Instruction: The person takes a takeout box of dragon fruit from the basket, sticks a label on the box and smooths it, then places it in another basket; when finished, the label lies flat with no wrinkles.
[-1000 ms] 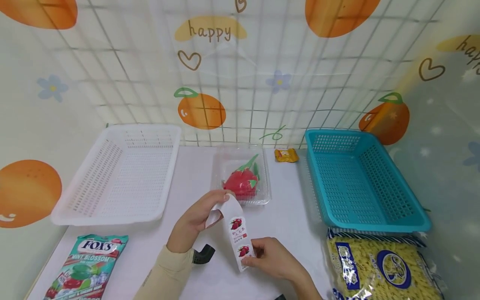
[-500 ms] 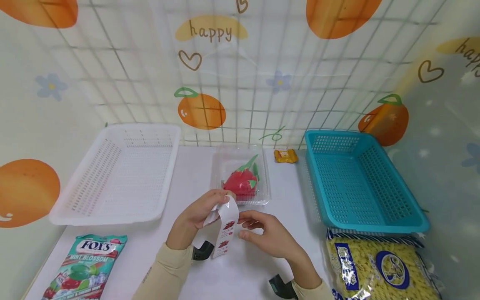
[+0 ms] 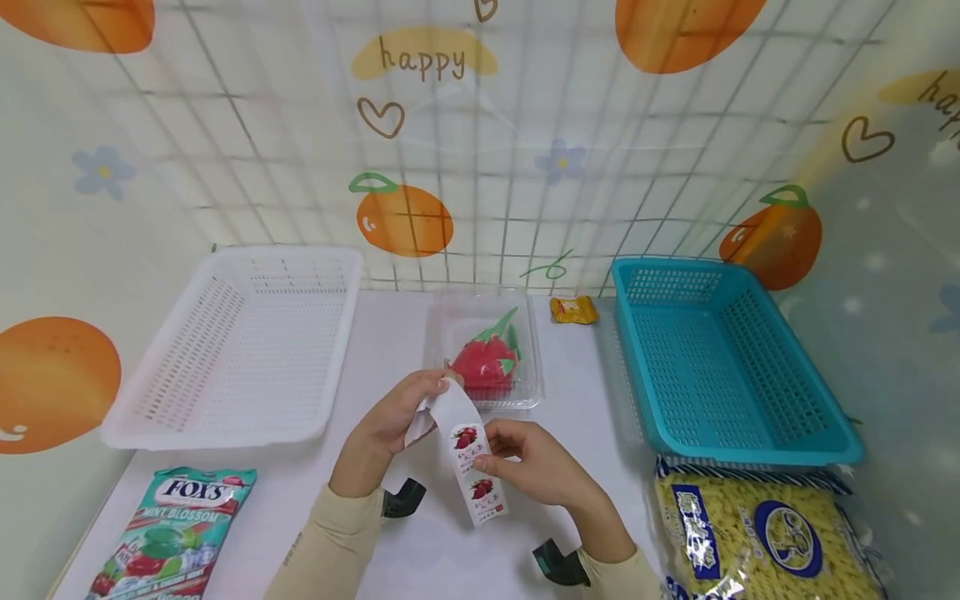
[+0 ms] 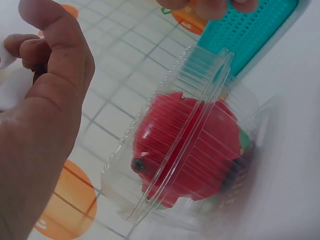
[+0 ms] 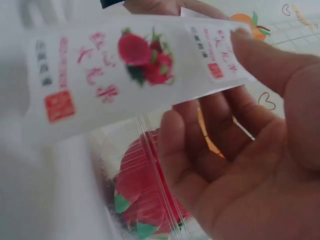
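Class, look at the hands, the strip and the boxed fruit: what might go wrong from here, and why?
1. The strip might crease or tear: the left hand holds it at its upper bend while the right hand pinches it lower down.
2. Its lower end hangs free, so it may curl or swing.
3. In the head view the left hand overlaps the near edge of the box; a careless move might nudge it and the fruit inside.

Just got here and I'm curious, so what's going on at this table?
A person is handling a strip of fruit-printed labels: the left hand holds it near the top, and the right hand pinches it lower down. Just beyond, a dragon fruit sits inside a clear plastic container. A white basket stands to the left and a teal basket to the right.
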The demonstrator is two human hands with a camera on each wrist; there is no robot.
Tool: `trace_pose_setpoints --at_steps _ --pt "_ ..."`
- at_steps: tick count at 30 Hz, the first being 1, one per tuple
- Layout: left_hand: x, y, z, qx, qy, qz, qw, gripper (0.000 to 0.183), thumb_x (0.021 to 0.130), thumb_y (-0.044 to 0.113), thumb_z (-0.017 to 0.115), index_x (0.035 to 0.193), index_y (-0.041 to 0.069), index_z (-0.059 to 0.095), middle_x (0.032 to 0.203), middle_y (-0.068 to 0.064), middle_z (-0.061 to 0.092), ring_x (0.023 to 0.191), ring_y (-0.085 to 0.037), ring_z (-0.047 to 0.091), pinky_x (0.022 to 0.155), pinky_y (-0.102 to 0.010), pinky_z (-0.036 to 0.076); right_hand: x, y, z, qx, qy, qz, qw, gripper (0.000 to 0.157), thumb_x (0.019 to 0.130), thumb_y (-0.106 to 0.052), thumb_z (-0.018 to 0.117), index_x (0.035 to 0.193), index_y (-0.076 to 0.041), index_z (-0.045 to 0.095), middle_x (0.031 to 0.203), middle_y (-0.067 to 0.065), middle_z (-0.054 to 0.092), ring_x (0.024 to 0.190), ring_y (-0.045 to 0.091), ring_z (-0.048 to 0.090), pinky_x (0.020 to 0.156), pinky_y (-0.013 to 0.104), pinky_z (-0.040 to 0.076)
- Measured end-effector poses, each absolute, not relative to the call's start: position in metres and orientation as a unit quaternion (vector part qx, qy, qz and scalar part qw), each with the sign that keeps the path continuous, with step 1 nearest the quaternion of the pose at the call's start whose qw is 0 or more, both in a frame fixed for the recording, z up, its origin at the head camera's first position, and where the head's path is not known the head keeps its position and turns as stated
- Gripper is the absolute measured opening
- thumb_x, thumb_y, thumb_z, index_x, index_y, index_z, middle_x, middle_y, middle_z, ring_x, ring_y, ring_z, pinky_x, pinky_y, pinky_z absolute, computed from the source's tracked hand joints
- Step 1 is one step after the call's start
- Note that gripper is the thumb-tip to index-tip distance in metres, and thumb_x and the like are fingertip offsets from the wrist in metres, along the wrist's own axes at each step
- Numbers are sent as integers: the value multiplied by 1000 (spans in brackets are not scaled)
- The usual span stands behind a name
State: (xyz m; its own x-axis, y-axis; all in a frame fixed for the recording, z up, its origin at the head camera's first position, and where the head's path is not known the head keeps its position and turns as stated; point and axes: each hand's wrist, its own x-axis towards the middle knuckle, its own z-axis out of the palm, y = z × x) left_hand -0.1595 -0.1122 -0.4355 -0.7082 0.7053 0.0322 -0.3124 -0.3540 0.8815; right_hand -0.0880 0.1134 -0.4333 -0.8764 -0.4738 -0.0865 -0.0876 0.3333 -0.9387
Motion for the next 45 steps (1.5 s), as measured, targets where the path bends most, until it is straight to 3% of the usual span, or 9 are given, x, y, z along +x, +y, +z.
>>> trace_pose_setpoints --at_steps 6,11,18,22,25,28,34,40,45 --pt "-160 -110 -438 187 514 780 304 26 103 14 43 94 20 67 83 9 67 70 -3 62 62 -16 51 -87 113 -431 -138 796 -574 134 13 95 -20 73 99 -7 74 95 9 73 84 15 62 77 24 54" --pt "-161 -108 -438 205 549 756 292 19 107 22 44 103 17 62 83 4 65 72 -9 58 64 -21 48 -86 114 -425 -112 794 -593 73 11 93 -16 74 90 -7 70 89 10 71 81 14 60 73 25 52" --pt "-158 -111 -435 218 633 710 219 31 109 33 48 124 7 56 110 -1 61 98 -14 59 78 -28 55 -84 115 -414 -82 787 -610 26 8 93 -13 74 95 -5 72 87 10 71 84 14 62 80 29 54" --pt "-153 -110 -432 241 682 670 170 35 108 23 50 134 0 53 124 -6 57 109 -18 55 87 -28 55 -84 115 -406 -43 786 -616 13 9 93 -14 75 95 -5 73 89 11 71 84 18 63 77 26 54" --pt "-147 -104 -430 249 717 633 151 36 106 17 55 138 2 54 131 -12 57 112 -19 55 91 -23 53 -85 114 -401 -19 783 -622 -1 9 93 -14 75 93 -5 72 91 12 71 83 20 62 73 25 54" --pt "-141 -95 -427 258 732 612 149 35 103 14 59 136 3 57 130 -17 61 112 -22 59 94 -21 53 -86 114 -399 2 780 -626 -19 10 93 -14 75 92 -5 71 92 11 72 82 20 61 71 24 54" --pt "-132 -83 -425 263 728 615 148 22 104 12 58 122 1 65 111 -15 67 94 -19 64 87 -24 57 -89 114 -399 30 793 -607 -47 14 93 -18 76 88 -6 70 89 9 72 82 19 60 70 25 50" --pt "-128 -78 -425 253 735 614 137 20 103 13 59 118 1 67 105 -16 70 81 -13 68 83 -39 62 -91 115 -402 46 808 -585 -53 13 92 -19 77 88 -7 71 85 7 71 80 18 58 68 24 49" --pt "-128 -77 -430 233 756 602 106 17 101 13 63 112 3 71 101 -15 73 76 -12 69 75 -31 62 -93 117 -404 44 823 -564 -52 12 91 -19 78 92 -8 74 83 7 70 78 17 58 66 23 48"
